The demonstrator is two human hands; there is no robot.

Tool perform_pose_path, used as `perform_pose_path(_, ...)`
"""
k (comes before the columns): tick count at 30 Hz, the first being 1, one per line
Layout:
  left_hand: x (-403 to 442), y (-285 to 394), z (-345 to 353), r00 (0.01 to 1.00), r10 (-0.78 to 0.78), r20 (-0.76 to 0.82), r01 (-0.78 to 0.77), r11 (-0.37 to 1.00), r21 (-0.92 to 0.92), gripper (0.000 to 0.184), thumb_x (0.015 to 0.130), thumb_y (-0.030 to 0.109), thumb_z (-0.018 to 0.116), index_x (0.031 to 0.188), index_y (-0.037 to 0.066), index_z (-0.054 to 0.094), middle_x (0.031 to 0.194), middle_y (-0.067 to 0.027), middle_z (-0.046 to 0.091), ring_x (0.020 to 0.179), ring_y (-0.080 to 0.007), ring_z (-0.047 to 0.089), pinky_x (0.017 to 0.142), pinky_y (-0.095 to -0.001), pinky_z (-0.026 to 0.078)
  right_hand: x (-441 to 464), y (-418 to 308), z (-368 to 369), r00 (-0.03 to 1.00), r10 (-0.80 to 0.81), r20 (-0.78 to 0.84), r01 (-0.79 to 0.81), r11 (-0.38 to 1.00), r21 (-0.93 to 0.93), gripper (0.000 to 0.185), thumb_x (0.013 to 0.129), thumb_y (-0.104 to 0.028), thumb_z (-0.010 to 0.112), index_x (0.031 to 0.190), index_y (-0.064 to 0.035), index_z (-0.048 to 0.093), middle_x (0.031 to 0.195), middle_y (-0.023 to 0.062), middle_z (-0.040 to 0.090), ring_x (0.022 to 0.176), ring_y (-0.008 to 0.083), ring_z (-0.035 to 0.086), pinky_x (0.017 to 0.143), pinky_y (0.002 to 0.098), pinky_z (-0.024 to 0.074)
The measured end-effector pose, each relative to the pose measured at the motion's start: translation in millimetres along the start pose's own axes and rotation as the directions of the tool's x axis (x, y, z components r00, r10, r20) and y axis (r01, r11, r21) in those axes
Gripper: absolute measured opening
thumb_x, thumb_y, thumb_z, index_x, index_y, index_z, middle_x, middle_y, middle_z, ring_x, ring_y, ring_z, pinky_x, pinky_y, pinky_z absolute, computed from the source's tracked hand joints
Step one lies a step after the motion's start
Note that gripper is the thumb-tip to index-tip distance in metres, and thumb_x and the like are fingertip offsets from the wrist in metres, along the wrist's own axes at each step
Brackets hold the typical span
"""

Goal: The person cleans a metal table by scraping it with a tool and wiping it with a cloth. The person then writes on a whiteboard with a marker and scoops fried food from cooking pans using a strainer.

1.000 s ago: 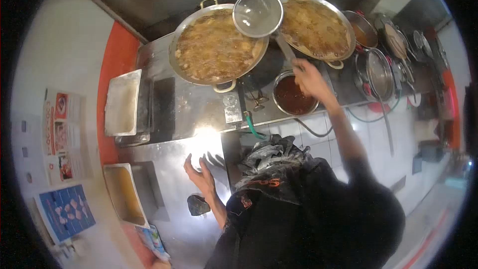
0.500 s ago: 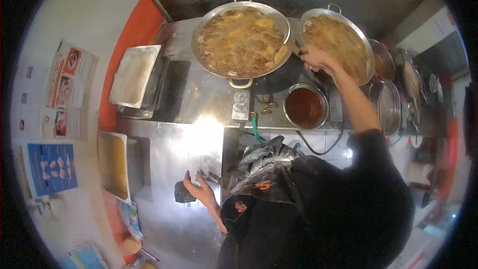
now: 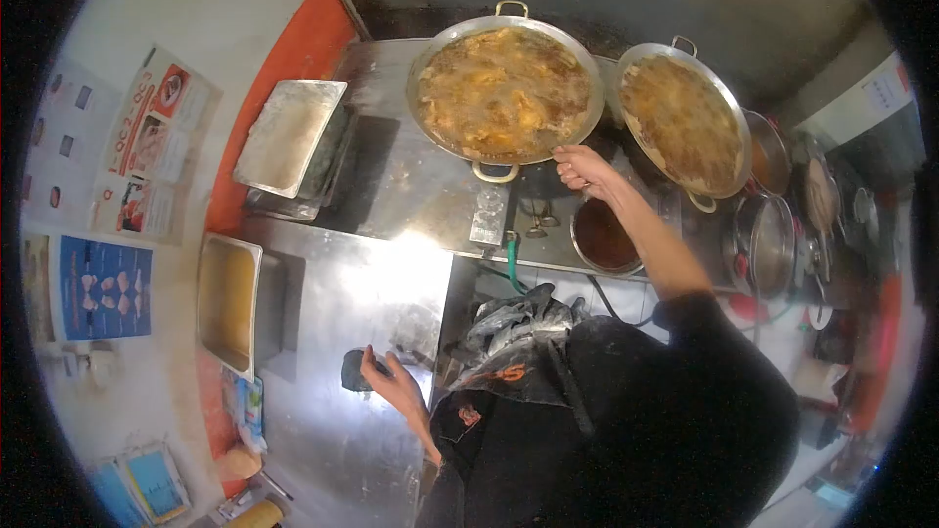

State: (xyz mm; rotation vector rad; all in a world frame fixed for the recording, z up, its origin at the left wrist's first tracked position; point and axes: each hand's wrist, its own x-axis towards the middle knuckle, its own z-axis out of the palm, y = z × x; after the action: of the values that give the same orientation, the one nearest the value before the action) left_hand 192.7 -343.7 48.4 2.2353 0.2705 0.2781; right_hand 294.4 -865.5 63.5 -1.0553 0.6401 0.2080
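My right hand [image 3: 584,169] is closed at the front right rim of a large two-handled pan [image 3: 421,124], where pieces of food fry in bubbling oil. Whatever its fingers hold is too small or hidden to make out. A second frying pan [image 3: 740,152] of bubbling oil stands to the right. Just below my right forearm is a pot of dark red sauce [image 3: 604,235], partly covered by the arm. Over the steel table my left hand [image 3: 396,386] hangs with its fingers apart, holding nothing, beside a small dark object [image 3: 355,372].
Metal trays [image 3: 291,137] sit at the counter's left, and a deep steel container [image 3: 256,318] with yellowish contents stands against the wall. More pots [image 3: 768,244] and utensils crowd the right side. A green hose [image 3: 514,259] hangs at the counter's front edge.
My right hand has moved from the gap between the pans toward me, to the front rim of the left pan. The view has shifted slightly; my left hand stays over the table.
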Motion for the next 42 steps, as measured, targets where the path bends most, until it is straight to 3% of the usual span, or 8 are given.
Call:
perform_pose_path(5, -3.1, 0.9, -5.1, 0.999, -0.021, -0.029, 0.02, 0.999, -0.037, 0.042, 0.097, 0.012, 0.058, 0.134, -0.008, 0.051, 0.131, -0.0233, 0.055, 0.121, -0.0357, 0.052, 0.107, -0.0451, 0.039, 21.3, 17.0, 15.8, 0.999, -0.025, 0.044, 0.012, 0.963, 0.269, 0.011, 0.101, -0.009, 0.055, 0.104, -0.0172, 0.048, 0.067, -0.0078, 0.038, 0.047, 0.0002, 0.029, 0.035, 0.0179, 0.0175)
perform_pose_path(14, 5.2, -22.7, -12.3, 1.0, 0.006, -0.003, -0.006, 0.999, -0.042, 0.04, 0.097, 0.011, 0.057, 0.132, -0.009, 0.051, 0.129, -0.0243, 0.054, 0.122, -0.0368, 0.053, 0.107, -0.0439, 0.04, -32.2, 9.1, 32.4, 0.994, -0.102, 0.044, 0.086, 0.959, 0.27, 0.023, 0.104, -0.011, 0.052, 0.126, -0.0154, 0.046, 0.067, -0.0088, 0.035, 0.047, -0.0002, 0.027, 0.034, 0.0164, 0.0174)
perform_pose_path(17, 12.5, -21.2, -10.5, 0.996, 0.09, -0.015, -0.091, 0.994, -0.064, 0.041, 0.097, 0.011, 0.057, 0.132, -0.009, 0.052, 0.128, -0.0239, 0.055, 0.122, -0.0365, 0.053, 0.107, -0.0443, 0.04, -48.8, 8.4, 26.3, 0.989, -0.129, 0.066, 0.115, 0.977, 0.181, 0.018, 0.104, -0.013, 0.05, 0.121, -0.0156, 0.047, 0.068, -0.0073, 0.036, 0.05, 0.0014, 0.03, 0.037, 0.0175, 0.0195)
perform_pose_path(23, 21.0, -12.2, -3.1, 0.99, 0.138, 0.033, -0.135, 0.987, -0.081, 0.041, 0.096, 0.012, 0.057, 0.132, -0.007, 0.052, 0.128, -0.0239, 0.055, 0.123, -0.0369, 0.053, 0.106, -0.0458, 0.04, -74.3, 7.7, 16.1, 0.989, -0.15, 0.0, 0.15, 0.987, 0.058, 0.034, 0.102, -0.009, 0.05, 0.135, -0.0129, 0.043, 0.068, -0.0073, 0.035, 0.05, 0.0016, 0.031, 0.037, 0.0179, 0.0197)
perform_pose_path(29, 19.0, -16.5, 0.3, 0.997, 0.062, 0.05, -0.057, 0.993, -0.105, 0.041, 0.096, 0.011, 0.057, 0.132, -0.007, 0.053, 0.13, -0.0239, 0.055, 0.124, -0.0372, 0.053, 0.105, -0.0473, 0.04, -84.9, 9.7, 5.8, 0.982, -0.164, -0.097, 0.155, 0.984, -0.091, 0.05, 0.101, -0.011, 0.05, 0.149, -0.0116, 0.036, 0.065, -0.0069, 0.036, 0.049, 0.0036, 0.033, 0.037, 0.0208, 0.0228)
perform_pose_path(32, 19.5, -8.8, 0.2, 0.993, 0.105, 0.061, -0.098, 0.988, -0.116, 0.04, 0.096, 0.011, 0.057, 0.132, -0.006, 0.053, 0.13, -0.0236, 0.055, 0.124, -0.0374, 0.053, 0.105, -0.0475, 0.04, -60.9, 11.7, 3.8, 0.972, -0.205, -0.116, 0.191, 0.974, -0.123, 0.054, 0.101, -0.011, 0.05, 0.152, -0.0117, 0.033, 0.062, -0.0066, 0.035, 0.048, 0.0053, 0.033, 0.038, 0.0224, 0.0238)
perform_pose_path(42, 30.2, -5.1, 5.1, 0.991, 0.116, 0.062, -0.112, 0.991, -0.07, 0.04, 0.096, 0.012, 0.058, 0.131, -0.007, 0.053, 0.128, -0.0249, 0.057, 0.123, -0.0382, 0.054, 0.105, -0.0465, 0.04, -69.3, 10.2, -13.2, 0.938, -0.244, -0.245, 0.169, 0.942, -0.29, 0.057, 0.1, -0.012, 0.049, 0.154, -0.0114, 0.031, 0.061, -0.0031, 0.04, 0.047, 0.0088, 0.035, 0.04, 0.0265, 0.0278)
